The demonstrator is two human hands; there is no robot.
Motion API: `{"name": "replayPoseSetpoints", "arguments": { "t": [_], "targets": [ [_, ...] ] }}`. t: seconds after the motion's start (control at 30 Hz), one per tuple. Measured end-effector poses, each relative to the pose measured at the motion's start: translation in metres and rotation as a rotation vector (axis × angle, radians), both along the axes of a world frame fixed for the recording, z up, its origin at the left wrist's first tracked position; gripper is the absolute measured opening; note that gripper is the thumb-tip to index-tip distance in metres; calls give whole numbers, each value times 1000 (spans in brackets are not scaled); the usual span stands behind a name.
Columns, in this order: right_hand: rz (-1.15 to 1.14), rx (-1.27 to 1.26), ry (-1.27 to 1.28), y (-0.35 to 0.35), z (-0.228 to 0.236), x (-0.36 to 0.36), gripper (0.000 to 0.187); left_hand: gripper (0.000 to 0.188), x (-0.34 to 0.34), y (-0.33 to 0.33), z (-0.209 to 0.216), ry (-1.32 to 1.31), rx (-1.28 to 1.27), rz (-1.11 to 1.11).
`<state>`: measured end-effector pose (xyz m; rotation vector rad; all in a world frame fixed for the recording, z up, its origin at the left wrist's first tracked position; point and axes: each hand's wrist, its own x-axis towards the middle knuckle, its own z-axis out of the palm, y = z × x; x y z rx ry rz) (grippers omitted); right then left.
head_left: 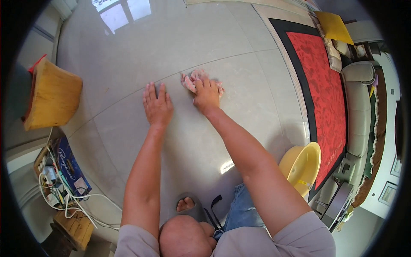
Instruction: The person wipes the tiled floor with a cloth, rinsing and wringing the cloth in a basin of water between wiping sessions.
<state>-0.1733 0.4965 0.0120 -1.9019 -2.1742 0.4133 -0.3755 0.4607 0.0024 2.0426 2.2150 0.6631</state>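
Right hand (206, 95) presses a pink rag (191, 79) onto the glossy floor (128, 55) at 12 o'clock, grip closed over it, left hand (157, 105) flat with spread fingers just beside; bracing palm may slip on wet tile, and yellow basin (302, 165) at 4 o'clock risks an elbow knock.

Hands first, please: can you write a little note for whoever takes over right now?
Left hand: flat on the grey tiled floor, palm down, holding nothing.
Right hand: pressed on a pinkish rag bunched on the floor.
Yellow basin sits on the floor by the red rug, to the right.
Done: the rag is on the tiles, and they look shiny.
Left: can't tell which tiles have been wiped.
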Motion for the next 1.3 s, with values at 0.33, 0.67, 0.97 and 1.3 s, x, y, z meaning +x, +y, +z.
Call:
{"name": "replayPoseSetpoints", "arguments": {
  "t": [0.33, 0.67, 0.97, 1.3],
  "targets": [
    [-113, -497, 956, -4, 53, 15, 33, 33, -11, -46, 5, -669, 176, 17],
    [45, -812, 2369, -68, 101, 39, 48, 39, 58, -53, 53, -1562, -701, 57],
    [-397, -815, 1933, -82, 81, 64, 49, 39, 63, -66, 65, -1571, -541, 138],
    [-399, 205, 217, -115, 38, 96, 32, 44, 71, -77, 47, -1359, -683, 235]
  ]
}}
